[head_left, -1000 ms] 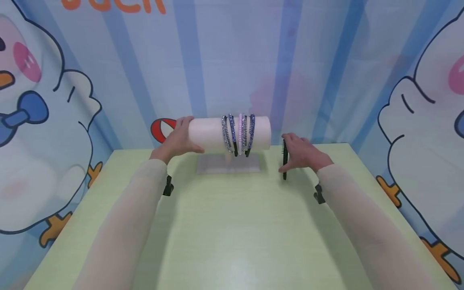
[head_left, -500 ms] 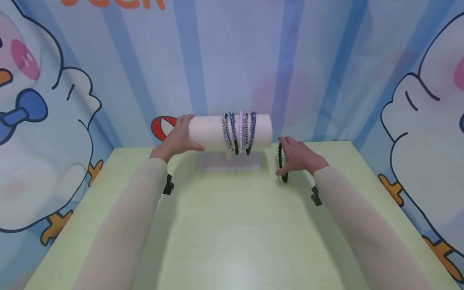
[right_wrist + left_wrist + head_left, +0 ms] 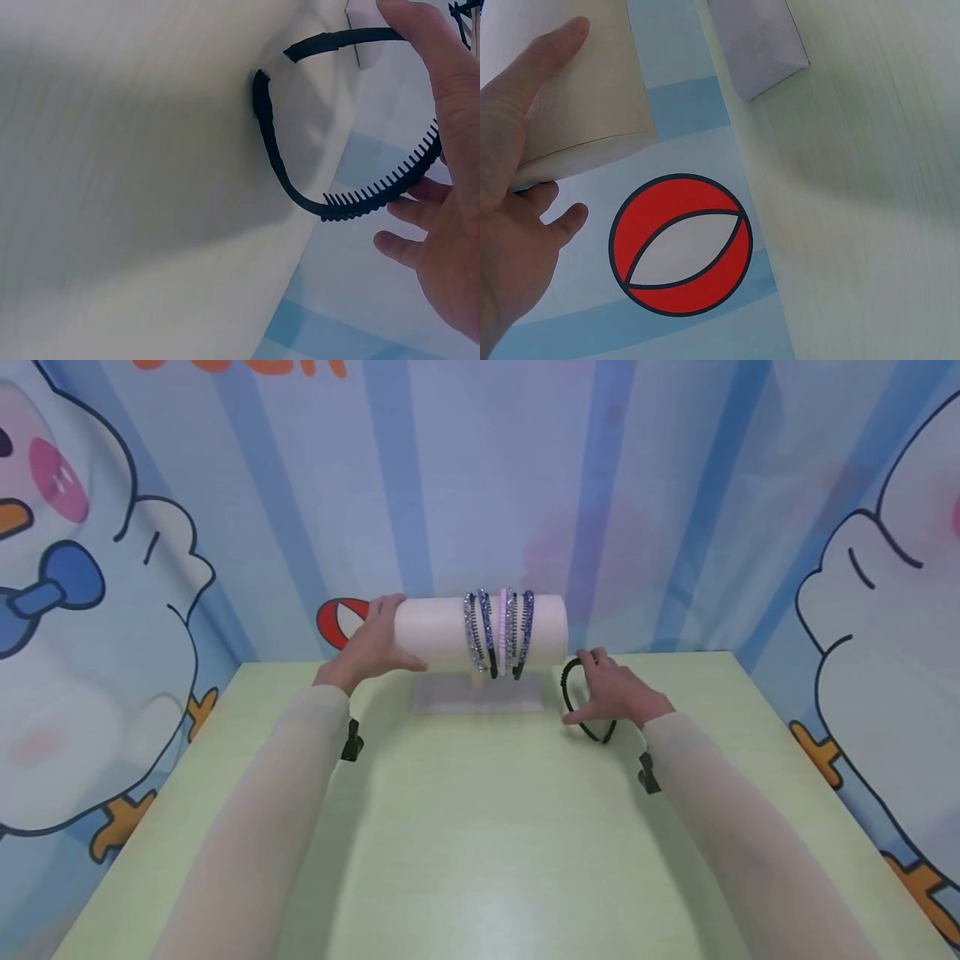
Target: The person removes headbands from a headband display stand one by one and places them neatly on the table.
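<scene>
A white padded roll (image 3: 435, 631) lies level on its stand, with several glittery and pink headbands (image 3: 502, 633) looped round its middle and right part. My left hand (image 3: 372, 649) grips the roll's left end, thumb across the front; the left wrist view shows that thumb on the pale surface (image 3: 592, 97). Just right of the stand, my right hand (image 3: 617, 691) holds a black toothed headband (image 3: 364, 202) between thumb and fingers. Its two tips point away from the palm in the right wrist view, and its comb teeth face inward.
The stand's flat pale base (image 3: 476, 695) rests near the back edge of the light green table (image 3: 465, 827). Close behind hangs a blue striped cloth (image 3: 495, 477) printed with cartoon ducks and a red ball (image 3: 680, 245).
My right hand has moved slightly left, towards the roll. The black headband has turned from edge-on to show its open loop. My left hand keeps its grip on the roll's end.
</scene>
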A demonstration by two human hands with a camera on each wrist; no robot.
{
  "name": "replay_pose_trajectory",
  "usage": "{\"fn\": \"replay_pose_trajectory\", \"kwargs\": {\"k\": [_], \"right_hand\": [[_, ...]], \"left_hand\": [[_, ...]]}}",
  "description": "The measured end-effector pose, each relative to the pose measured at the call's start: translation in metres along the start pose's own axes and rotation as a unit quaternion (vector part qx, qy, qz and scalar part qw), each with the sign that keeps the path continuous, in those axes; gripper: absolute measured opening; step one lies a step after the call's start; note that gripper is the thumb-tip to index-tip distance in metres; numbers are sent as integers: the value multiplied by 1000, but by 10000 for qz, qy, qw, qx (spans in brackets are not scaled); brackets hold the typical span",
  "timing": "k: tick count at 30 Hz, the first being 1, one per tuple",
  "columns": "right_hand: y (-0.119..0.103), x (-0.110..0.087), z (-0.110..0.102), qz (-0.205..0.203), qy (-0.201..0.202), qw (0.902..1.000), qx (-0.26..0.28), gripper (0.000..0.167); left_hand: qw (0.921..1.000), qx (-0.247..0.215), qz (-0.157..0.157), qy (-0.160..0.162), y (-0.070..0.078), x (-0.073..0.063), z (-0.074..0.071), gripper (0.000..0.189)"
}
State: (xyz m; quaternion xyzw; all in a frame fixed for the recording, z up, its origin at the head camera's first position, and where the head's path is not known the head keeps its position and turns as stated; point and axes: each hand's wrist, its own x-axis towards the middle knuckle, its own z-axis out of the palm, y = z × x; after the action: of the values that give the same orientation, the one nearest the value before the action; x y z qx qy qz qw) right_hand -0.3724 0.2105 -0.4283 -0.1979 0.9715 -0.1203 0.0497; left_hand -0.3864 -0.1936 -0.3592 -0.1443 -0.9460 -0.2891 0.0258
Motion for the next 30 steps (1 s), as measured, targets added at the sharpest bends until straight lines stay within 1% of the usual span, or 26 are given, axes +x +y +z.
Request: {"fn": "replay_pose_trajectory", "kwargs": {"k": [6, 15, 21, 25, 30], "right_hand": [[0, 4, 9, 144, -74, 9997, 173, 120], [2, 11, 24, 298, -272, 9990, 165, 122], [2, 12, 29, 335, -313, 9987, 229, 123], [1, 13, 31, 366, -345, 9986, 165, 122], [2, 14, 34, 418, -405, 9983, 73, 124]], "left_hand": [[10000, -45, -6, 9, 2, -2, -2, 115], [10000, -85, 1, 33, 3, -4, -1, 114], [9999, -98, 14, 56, 3, -4, 0, 112], [9999, -108, 32, 51, 3, -4, 0, 112], [9999, -88, 43, 57, 3, -4, -1, 112]]}}
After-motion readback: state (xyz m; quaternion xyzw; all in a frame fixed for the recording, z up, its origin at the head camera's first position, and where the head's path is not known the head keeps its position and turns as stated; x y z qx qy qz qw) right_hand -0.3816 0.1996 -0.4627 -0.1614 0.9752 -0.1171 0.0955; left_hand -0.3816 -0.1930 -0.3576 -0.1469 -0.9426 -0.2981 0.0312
